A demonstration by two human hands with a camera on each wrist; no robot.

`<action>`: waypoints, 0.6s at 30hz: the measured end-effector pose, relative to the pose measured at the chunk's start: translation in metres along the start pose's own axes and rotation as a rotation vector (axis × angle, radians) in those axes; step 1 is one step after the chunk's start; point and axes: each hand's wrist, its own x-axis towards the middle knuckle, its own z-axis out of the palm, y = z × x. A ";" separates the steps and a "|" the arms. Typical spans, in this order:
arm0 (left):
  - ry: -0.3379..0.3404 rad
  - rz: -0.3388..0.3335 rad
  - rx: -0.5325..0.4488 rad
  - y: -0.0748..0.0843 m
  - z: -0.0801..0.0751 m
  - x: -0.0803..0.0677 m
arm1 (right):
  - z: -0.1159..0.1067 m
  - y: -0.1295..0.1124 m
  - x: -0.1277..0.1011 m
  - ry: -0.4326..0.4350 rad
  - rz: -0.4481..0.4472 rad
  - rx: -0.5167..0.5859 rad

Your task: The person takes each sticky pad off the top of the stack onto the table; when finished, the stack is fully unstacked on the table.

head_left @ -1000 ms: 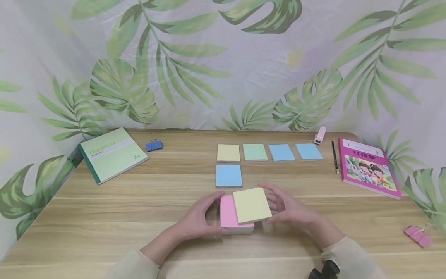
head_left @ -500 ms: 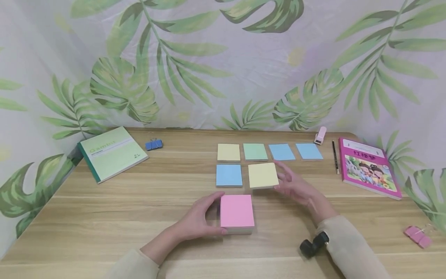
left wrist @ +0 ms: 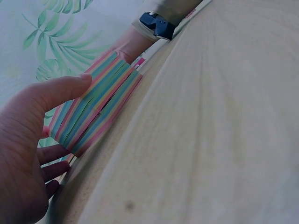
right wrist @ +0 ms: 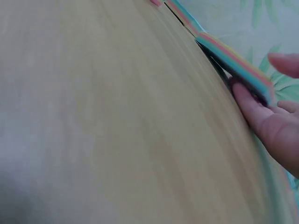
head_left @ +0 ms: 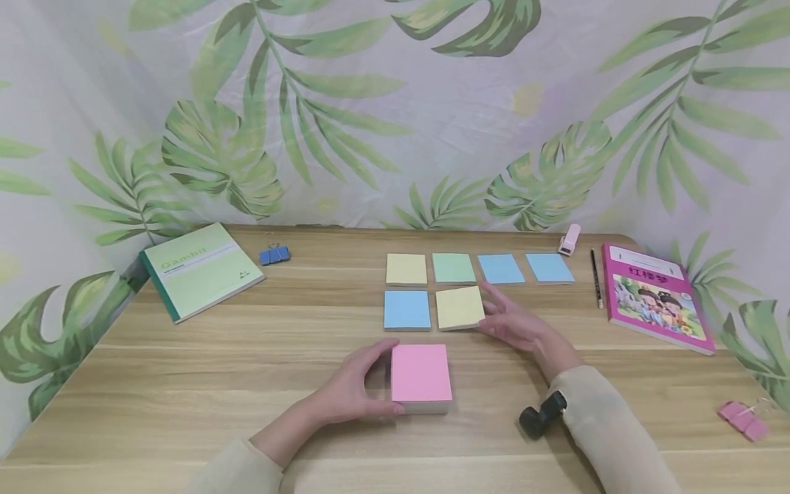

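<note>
My left hand [head_left: 348,387] grips the left side of a thick stack of sticky notes [head_left: 421,372] with a pink top, thumb at the front and fingers behind. Striped coloured layers show on the stack's side in the left wrist view. Farther back, my right hand [head_left: 518,326] holds a thinner, yellow-topped sticky note pad [head_left: 460,308] by its right side. In the right wrist view this pad [right wrist: 238,65] tilts, its near end raised with a finger beneath. A blue sticky note pad [head_left: 407,310] lies just left of it.
Behind stands a row of sticky note pads: yellow [head_left: 406,269], green [head_left: 453,267] and two blue [head_left: 501,268]. A notebook [head_left: 204,271] and blue binder clip [head_left: 274,254] lie left. Rightward are a pink stapler [head_left: 569,240], pencil [head_left: 596,278], pink book [head_left: 657,296] and pink clip [head_left: 743,420].
My right hand has carried the yellow pad off the pink-topped stack, away from me, to beside the blue pad, then slightly left and lower. My left hand has stayed on the stack.
</note>
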 end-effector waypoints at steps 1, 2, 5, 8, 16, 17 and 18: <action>-0.003 -0.002 -0.001 0.000 0.000 0.000 | 0.000 -0.001 -0.002 0.006 0.002 -0.008; -0.007 -0.004 -0.003 0.000 0.000 0.000 | 0.000 -0.003 -0.004 0.013 0.005 -0.026; -0.011 0.001 -0.004 -0.001 0.000 0.000 | 0.000 -0.009 -0.012 0.028 0.002 -0.119; -0.001 -0.001 0.005 -0.001 -0.002 -0.002 | 0.004 -0.015 -0.023 0.029 -0.023 -0.261; 0.038 -0.009 0.169 0.000 -0.007 -0.004 | 0.047 -0.015 -0.043 -0.116 -0.114 -0.384; 0.043 0.001 0.190 0.000 -0.007 -0.004 | 0.053 -0.011 -0.043 -0.144 -0.124 -0.387; 0.048 0.012 0.210 0.000 -0.007 -0.004 | 0.058 -0.007 -0.042 -0.169 -0.134 -0.398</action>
